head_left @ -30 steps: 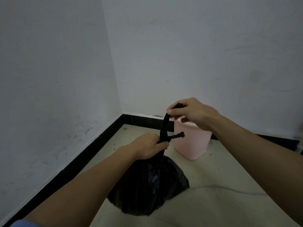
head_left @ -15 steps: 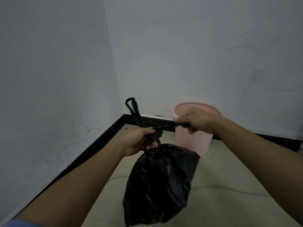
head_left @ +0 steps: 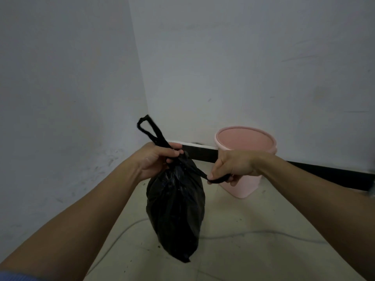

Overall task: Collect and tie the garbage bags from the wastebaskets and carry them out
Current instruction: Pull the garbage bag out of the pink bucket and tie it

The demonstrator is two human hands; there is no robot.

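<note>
Grey walls meet behind a pink bin (head_left: 244, 159) near the floor's corner. Left hand (head_left: 156, 159) grips the bag (head_left: 175, 209) neck; right hand (head_left: 233, 167) pinches its handle.

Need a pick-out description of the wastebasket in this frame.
Find the room corner where two white walls meet above the black baseboard. Just right of it, on the pale floor, stands the round pink plastic wastebasket, behind the right hand. It is the only pink thing.

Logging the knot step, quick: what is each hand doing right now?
Left hand: closed on the black garbage bag at its neck.
Right hand: closed on the bag's handle strip.
</note>
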